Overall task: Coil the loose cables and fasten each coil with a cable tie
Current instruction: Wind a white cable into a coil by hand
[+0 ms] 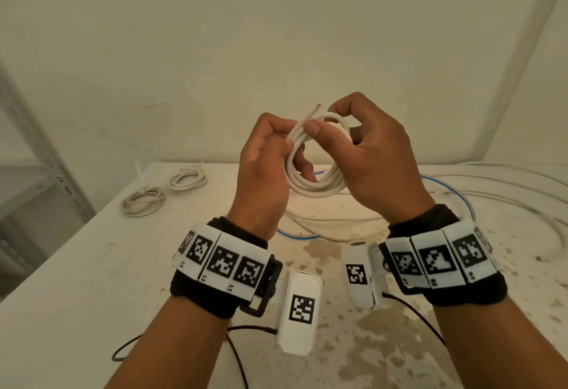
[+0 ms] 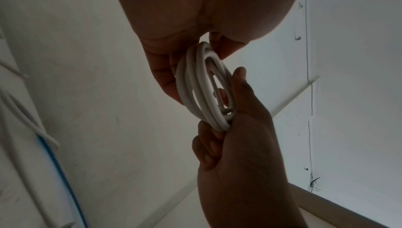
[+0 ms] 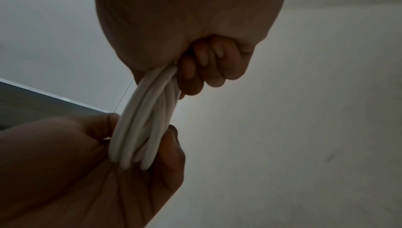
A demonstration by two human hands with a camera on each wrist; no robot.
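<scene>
Both hands hold a white cable coil (image 1: 316, 187) of several loops in the air above the table (image 1: 92, 281). My left hand (image 1: 284, 143) grips the coil's left side, fingers curled round the loops. On the upper right, my right hand (image 1: 325, 120) pinches the loops between thumb and fingers. The cable's cut end (image 1: 316, 109) sticks up between the hands. In the left wrist view the coil (image 2: 204, 85) stands edge-on between my left hand (image 2: 191, 54) and the right hand (image 2: 239, 145). From the right wrist, the coil (image 3: 141, 125) runs from my right hand (image 3: 191, 76) down to the left hand (image 3: 87, 154).
Two tied white coils (image 1: 143, 201) (image 1: 187, 179) lie at the table's far left, a tie tail (image 1: 138, 170) sticking up. Loose white cables (image 1: 522, 204) and a blue cable (image 1: 438, 187) sprawl at the right and under the hands. A metal shelf (image 1: 30, 143) stands left.
</scene>
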